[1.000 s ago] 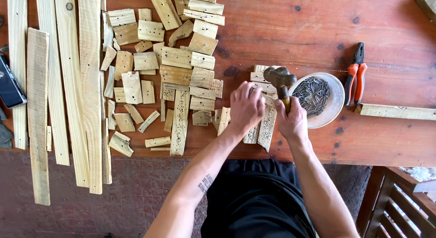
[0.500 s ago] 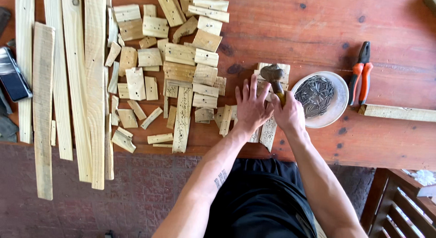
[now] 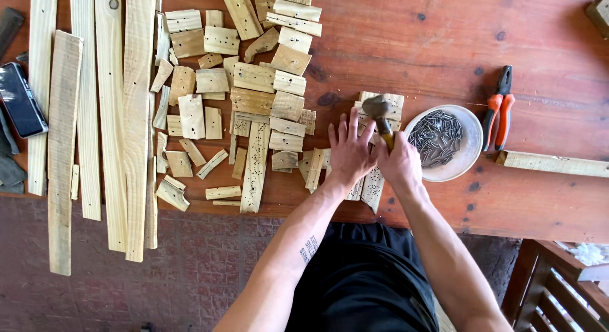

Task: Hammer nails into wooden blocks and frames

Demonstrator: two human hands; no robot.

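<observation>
My right hand grips the yellow handle of a hammer, whose dark metal head sits over a small stack of pale wood pieces on the red wooden table. My left hand lies flat, fingers spread, pressing on the wood pieces just left of the hammer. More wood strips poke out under both hands toward the table's near edge.
A white bowl of nails stands right of my hands, orange-handled pliers beyond it, a wood strip further right. Many short wood blocks lie at centre left, long planks and a phone at far left.
My left hand has opened from a curled grip to flat with spread fingers on the wood. The hammer head has shifted slightly up over the stack.
</observation>
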